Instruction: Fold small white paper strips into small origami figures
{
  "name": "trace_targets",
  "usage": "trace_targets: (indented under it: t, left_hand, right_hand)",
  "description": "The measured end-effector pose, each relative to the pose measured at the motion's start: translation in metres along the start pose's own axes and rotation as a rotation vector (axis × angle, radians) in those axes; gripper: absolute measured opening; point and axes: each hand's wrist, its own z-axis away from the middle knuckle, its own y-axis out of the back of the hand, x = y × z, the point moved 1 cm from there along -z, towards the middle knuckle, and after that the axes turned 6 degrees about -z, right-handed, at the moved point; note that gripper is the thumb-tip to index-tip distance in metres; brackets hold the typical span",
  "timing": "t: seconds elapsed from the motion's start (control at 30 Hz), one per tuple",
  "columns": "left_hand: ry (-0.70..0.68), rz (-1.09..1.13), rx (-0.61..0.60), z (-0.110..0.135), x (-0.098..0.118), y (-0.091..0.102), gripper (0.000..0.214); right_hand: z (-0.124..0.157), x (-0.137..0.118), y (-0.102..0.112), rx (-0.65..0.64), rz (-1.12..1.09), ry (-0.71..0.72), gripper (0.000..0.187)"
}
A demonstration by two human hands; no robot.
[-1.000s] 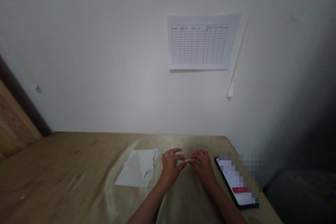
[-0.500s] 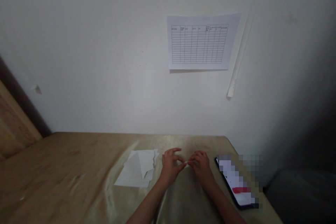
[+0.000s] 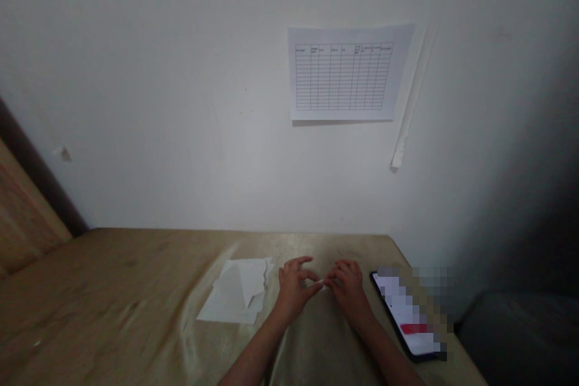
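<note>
Head view. My left hand and my right hand each hold a grip clamped on a small white piece between them, over the counter; white papers lie left, a phone right.

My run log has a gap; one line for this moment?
left hand: pinching white scrap; right hand: same scrap; papers: beside left hand; phone: beside right hand

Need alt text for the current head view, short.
A person's left hand and right hand pinch a small white piece between their fingertips over a brown table. White paper sheets, with a ragged edge showing, lie left of the hands; a partly pixelated phone lies right. A printed grid sheet is on the wall behind.
</note>
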Motion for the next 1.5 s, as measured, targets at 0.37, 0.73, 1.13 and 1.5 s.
trace_targets:
  t: [0.37, 0.73, 1.13, 1.5]
  left_hand:
    - [-0.01, -0.019, 0.024, -0.002, 0.005, 0.006, 0.007]
    - [0.01, 0.011, -0.023, -0.004, 0.006, 0.014, 0.009]
    - [0.088, 0.033, -0.041, -0.007, 0.005, 0.018, 0.008]
    - [0.108, -0.046, -0.02, -0.006, 0.006, 0.017, 0.008]
  right_hand:
    - [0.001, 0.001, -0.001, -0.002, 0.04, -0.005, 0.01]
    - [-0.001, -0.004, 0.005, -0.036, 0.133, -0.012, 0.014]
    - [-0.002, -0.014, 0.016, 0.068, 0.177, 0.0, 0.017]
    - [-0.003, -0.006, 0.011, -0.008, 0.178, -0.012, 0.019]
